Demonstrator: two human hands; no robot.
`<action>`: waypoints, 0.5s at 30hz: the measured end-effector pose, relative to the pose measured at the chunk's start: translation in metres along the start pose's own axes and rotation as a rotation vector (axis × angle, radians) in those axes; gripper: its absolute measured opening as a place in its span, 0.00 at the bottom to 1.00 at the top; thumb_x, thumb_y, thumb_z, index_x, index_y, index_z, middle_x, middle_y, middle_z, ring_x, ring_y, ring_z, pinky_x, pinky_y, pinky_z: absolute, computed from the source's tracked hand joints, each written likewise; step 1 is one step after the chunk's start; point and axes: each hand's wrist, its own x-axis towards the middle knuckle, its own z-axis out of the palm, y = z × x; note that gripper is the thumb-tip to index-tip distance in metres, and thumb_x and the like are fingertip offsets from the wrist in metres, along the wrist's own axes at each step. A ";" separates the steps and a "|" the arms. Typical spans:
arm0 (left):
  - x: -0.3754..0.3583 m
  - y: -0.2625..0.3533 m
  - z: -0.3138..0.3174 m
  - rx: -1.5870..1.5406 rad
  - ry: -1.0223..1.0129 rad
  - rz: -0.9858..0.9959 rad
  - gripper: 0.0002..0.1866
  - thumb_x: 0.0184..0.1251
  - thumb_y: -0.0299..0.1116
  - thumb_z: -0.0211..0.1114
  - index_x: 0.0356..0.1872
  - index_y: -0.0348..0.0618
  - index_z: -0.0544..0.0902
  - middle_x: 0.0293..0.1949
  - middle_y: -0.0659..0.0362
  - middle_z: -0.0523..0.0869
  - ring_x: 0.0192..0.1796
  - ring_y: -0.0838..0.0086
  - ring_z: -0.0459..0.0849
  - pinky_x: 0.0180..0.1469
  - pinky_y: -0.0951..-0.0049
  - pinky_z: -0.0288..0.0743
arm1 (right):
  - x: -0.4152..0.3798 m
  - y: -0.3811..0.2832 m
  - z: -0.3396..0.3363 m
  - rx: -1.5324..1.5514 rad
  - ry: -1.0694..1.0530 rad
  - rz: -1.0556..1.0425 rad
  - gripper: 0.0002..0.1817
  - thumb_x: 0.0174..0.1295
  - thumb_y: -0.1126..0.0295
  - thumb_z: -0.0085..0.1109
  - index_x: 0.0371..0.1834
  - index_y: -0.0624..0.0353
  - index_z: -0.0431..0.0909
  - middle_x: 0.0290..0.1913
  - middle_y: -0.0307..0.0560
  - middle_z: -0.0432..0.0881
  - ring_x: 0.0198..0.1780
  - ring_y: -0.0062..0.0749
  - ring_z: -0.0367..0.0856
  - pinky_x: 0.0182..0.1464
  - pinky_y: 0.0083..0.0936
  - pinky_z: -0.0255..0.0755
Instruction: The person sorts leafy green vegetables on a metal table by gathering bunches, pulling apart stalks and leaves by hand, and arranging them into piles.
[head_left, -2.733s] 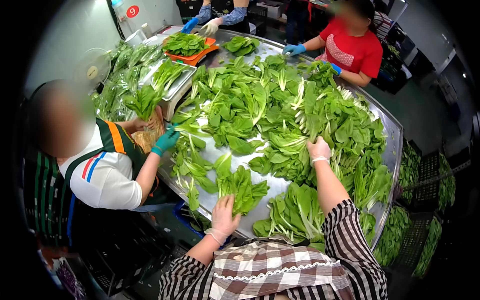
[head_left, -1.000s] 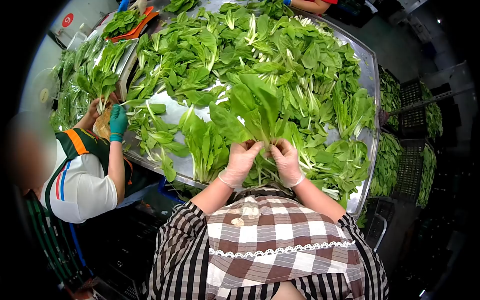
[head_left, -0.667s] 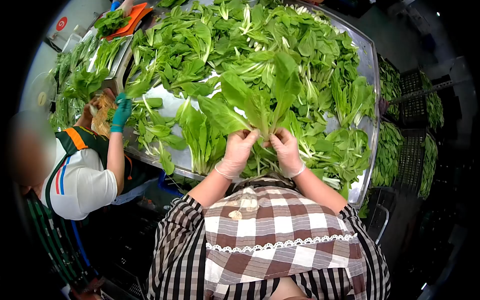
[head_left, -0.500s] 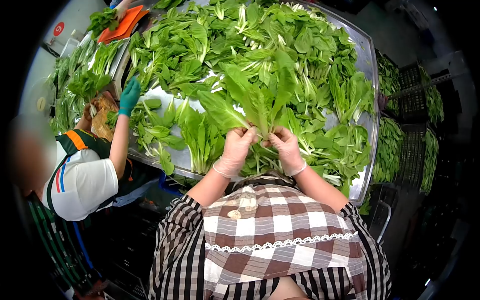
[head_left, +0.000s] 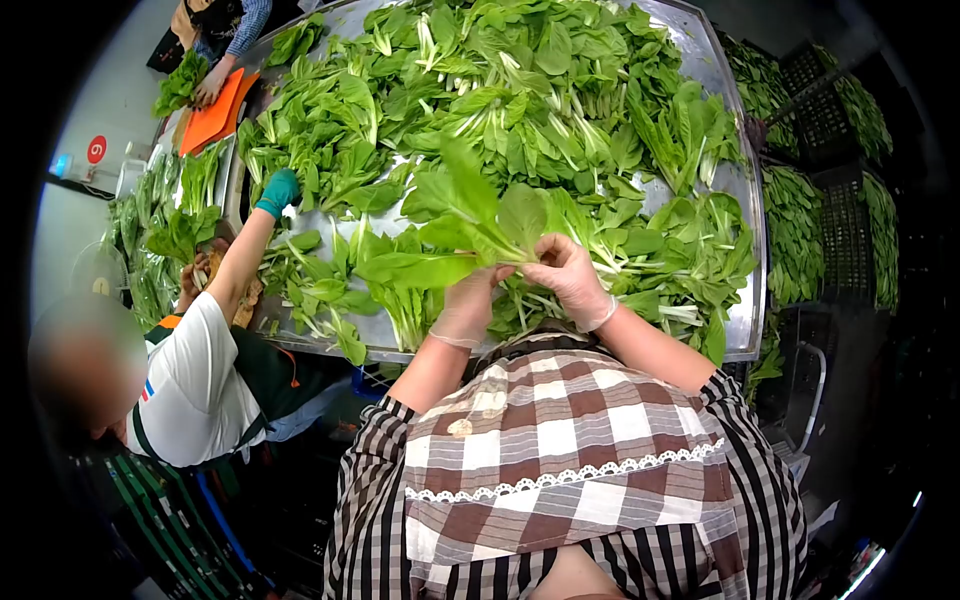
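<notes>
A leafy green plant [head_left: 468,215] with broad leaves is held up near the table's front edge, its stem end toward me. My left hand [head_left: 467,304], in a thin clear glove, is closed on the base of its leaves, partly covered by them. The fingers of my right hand [head_left: 568,278], gloved the same way, pinch the stem end from the right. Behind and below the plant, loose leafy greens [head_left: 560,110] lie heaped on the metal table [head_left: 742,190]. Another bunch [head_left: 405,315] rests just left of my left hand.
At left, a co-worker's teal-gloved hand [head_left: 279,192] reaches into the pile. Farther back, another person's hand [head_left: 213,85] rests by orange sheets [head_left: 208,122]. Packed greens [head_left: 150,215] lie along the left. Black crates [head_left: 842,215] filled with greens stand beyond the table's right edge.
The plant's leaves have tipped left and lower between my hands. The co-worker's teal-gloved hand has moved onto the pile. My view has shifted, showing more of the person at the back left.
</notes>
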 end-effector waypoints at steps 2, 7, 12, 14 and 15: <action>-0.009 0.003 0.008 -0.072 -0.045 0.017 0.16 0.64 0.19 0.61 0.53 0.34 0.79 0.50 0.56 0.84 0.50 0.68 0.84 0.57 0.69 0.78 | -0.002 0.003 -0.003 -0.067 0.026 -0.065 0.14 0.56 0.76 0.72 0.42 0.59 0.77 0.34 0.35 0.80 0.33 0.14 0.76 0.36 0.14 0.71; -0.002 -0.005 -0.004 0.040 -0.231 0.120 0.19 0.64 0.23 0.66 0.57 0.37 0.78 0.53 0.56 0.83 0.54 0.69 0.82 0.60 0.69 0.76 | 0.002 0.009 -0.007 -0.232 0.068 -0.146 0.12 0.56 0.75 0.73 0.39 0.59 0.78 0.32 0.32 0.79 0.30 0.11 0.72 0.33 0.11 0.68; 0.003 -0.009 -0.007 0.090 -0.068 0.021 0.17 0.64 0.31 0.71 0.49 0.30 0.81 0.47 0.55 0.85 0.48 0.70 0.83 0.55 0.70 0.76 | 0.004 0.017 -0.013 -0.220 0.064 -0.008 0.10 0.58 0.75 0.71 0.38 0.60 0.77 0.30 0.32 0.77 0.29 0.12 0.72 0.32 0.12 0.67; 0.003 -0.013 -0.007 0.104 -0.023 0.006 0.18 0.65 0.32 0.71 0.51 0.31 0.80 0.47 0.55 0.85 0.47 0.70 0.83 0.54 0.69 0.76 | 0.002 0.018 -0.016 -0.221 0.058 -0.031 0.10 0.59 0.75 0.69 0.38 0.61 0.77 0.31 0.32 0.77 0.30 0.12 0.72 0.31 0.13 0.67; 0.002 -0.013 -0.006 0.111 -0.002 -0.005 0.19 0.65 0.32 0.71 0.51 0.31 0.80 0.47 0.55 0.85 0.47 0.70 0.83 0.54 0.69 0.76 | 0.001 0.014 -0.014 -0.221 0.059 -0.040 0.10 0.60 0.75 0.69 0.39 0.61 0.76 0.32 0.33 0.77 0.30 0.13 0.73 0.30 0.13 0.67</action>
